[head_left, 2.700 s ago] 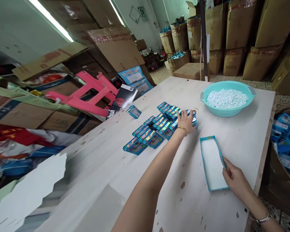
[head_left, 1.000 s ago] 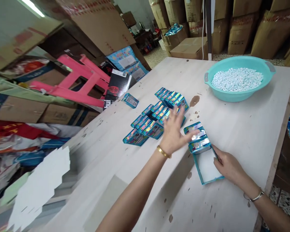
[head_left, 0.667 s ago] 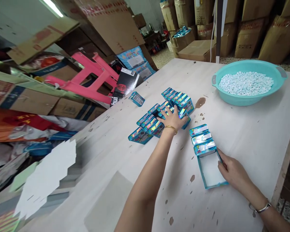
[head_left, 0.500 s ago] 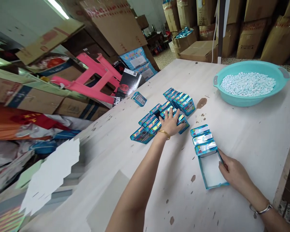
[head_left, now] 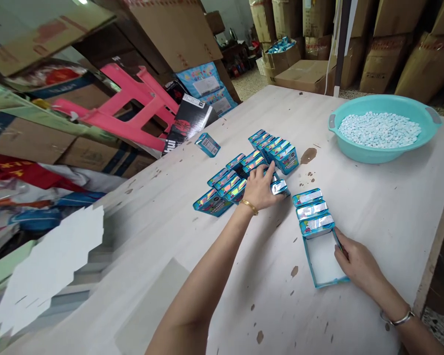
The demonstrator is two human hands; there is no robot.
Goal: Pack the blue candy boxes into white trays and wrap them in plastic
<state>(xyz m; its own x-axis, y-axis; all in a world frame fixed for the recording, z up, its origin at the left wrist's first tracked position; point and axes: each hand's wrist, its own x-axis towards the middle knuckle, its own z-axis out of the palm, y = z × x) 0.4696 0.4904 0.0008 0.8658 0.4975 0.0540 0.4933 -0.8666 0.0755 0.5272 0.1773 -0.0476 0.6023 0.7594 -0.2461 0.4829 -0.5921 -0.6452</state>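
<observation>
On the white table stand several small blue boxes (head_left: 214, 203) with shiny tops, grouped in rows. My left hand (head_left: 261, 190) reaches over the near right part of this group, fingers curled round a blue box (head_left: 278, 187) there. To the right is an open display tray (head_left: 327, 259) with a white inside and blue edges; three blue boxes (head_left: 312, 210) fill its far end. My right hand (head_left: 355, 259) grips the tray's right side, thumb on the edge and fingers partly hidden.
A turquoise basin (head_left: 385, 155) of small white pieces stands at the back right. One blue box (head_left: 207, 145) sits apart near the far left edge. A pink stool (head_left: 133, 101) and cartons lie beyond; a pale sheet (head_left: 153, 305) is at the near left.
My left hand's spread fingers have drawn together round a box at the group's near right. My right hand still holds the tray. The view has shifted slightly.
</observation>
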